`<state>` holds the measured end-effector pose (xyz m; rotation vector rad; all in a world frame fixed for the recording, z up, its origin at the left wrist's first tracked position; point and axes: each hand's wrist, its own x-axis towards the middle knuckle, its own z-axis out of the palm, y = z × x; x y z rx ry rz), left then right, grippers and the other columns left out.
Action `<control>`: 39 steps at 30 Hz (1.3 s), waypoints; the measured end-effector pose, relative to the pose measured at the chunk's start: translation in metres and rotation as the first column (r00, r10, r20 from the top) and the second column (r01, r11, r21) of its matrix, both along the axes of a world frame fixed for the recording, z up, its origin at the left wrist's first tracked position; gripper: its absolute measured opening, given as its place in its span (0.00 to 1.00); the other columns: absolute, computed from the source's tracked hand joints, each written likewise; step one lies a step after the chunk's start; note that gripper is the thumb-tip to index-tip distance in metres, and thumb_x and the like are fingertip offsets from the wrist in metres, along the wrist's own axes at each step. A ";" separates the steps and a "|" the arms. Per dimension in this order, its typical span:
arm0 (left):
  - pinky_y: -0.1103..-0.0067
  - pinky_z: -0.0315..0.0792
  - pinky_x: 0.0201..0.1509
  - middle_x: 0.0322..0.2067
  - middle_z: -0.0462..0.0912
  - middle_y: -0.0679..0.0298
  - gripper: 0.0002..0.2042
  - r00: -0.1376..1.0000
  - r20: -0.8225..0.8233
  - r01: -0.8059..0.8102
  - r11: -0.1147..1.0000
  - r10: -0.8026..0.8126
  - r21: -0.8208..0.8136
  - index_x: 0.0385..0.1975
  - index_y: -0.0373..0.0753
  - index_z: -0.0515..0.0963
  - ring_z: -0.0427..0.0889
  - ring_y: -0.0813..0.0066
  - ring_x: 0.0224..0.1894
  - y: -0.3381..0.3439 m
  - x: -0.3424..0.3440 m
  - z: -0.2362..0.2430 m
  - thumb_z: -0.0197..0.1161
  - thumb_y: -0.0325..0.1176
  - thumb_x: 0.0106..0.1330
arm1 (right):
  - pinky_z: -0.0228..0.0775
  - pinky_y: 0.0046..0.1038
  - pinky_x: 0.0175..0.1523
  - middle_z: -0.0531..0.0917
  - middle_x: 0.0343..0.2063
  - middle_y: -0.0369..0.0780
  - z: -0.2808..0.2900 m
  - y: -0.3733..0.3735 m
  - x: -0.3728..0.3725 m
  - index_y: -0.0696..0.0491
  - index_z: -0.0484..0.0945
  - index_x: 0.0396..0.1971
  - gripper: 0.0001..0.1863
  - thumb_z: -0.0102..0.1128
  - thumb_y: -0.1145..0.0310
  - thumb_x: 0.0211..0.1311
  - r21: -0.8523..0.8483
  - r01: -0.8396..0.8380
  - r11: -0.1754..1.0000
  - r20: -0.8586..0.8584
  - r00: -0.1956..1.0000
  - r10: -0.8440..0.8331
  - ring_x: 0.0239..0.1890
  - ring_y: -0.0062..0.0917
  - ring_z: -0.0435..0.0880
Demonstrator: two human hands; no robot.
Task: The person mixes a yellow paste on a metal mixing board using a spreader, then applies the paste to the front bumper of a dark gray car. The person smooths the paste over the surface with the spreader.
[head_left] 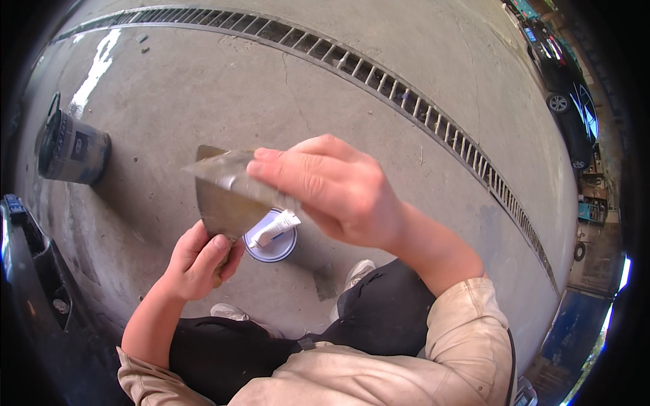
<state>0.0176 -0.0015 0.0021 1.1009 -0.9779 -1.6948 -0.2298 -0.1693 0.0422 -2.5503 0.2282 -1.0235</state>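
My left hand (195, 265) is closed around the handle of a putty knife (227, 211), its wide metal blade pointing up and away from me. Between the fingers and thumb of my right hand (349, 193) is a flat grey scraper blade (233, 170), blurred by motion. It crosses over the upper part of the putty knife's blade; whether the two touch I cannot tell. Below my hands a round tin (272, 257) with a pale lid stands on the floor. A white squeeze tube (276, 229) lies on that lid, partly behind the putty knife.
A dark bucket (80, 150) stands at the far left on the concrete floor. Black car bodywork (40, 277) fills the left edge. A metal drain grate (379, 81) curves across the floor ahead. A dark flat patch (326, 283) is near my foot. Dark cars (562, 95) stand far right.
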 end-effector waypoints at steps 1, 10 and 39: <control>0.82 0.63 0.27 0.28 0.75 0.67 0.12 0.999 0.031 0.010 0.999 -0.009 -0.037 0.52 0.36 0.71 0.69 0.84 0.24 -0.002 0.002 0.001 0.46 0.37 0.87 | 0.82 0.33 0.47 0.91 0.45 0.45 -0.001 -0.002 -0.002 0.60 0.85 0.56 0.26 0.68 0.84 0.53 0.045 0.033 0.998 -0.035 0.999 -0.031 0.42 0.36 0.88; 0.82 0.66 0.30 0.36 0.74 0.66 0.09 0.974 0.049 -0.219 0.975 0.220 -0.021 0.54 0.38 0.68 0.69 0.83 0.26 -0.002 -0.013 -0.012 0.43 0.33 0.86 | 0.80 0.31 0.42 0.88 0.48 0.38 0.000 0.026 0.013 0.55 0.89 0.53 0.26 0.69 0.76 0.49 -0.263 0.267 0.927 0.024 0.962 -0.271 0.41 0.29 0.82; 0.82 0.62 0.27 0.31 0.75 0.68 0.07 0.999 0.016 -0.048 0.999 0.049 -0.025 0.50 0.35 0.71 0.67 0.83 0.25 0.007 0.014 -0.011 0.45 0.27 0.83 | 0.80 0.33 0.48 0.91 0.47 0.42 0.001 0.005 0.009 0.57 0.86 0.58 0.29 0.66 0.87 0.53 0.225 -0.014 0.974 0.039 0.999 0.006 0.41 0.34 0.85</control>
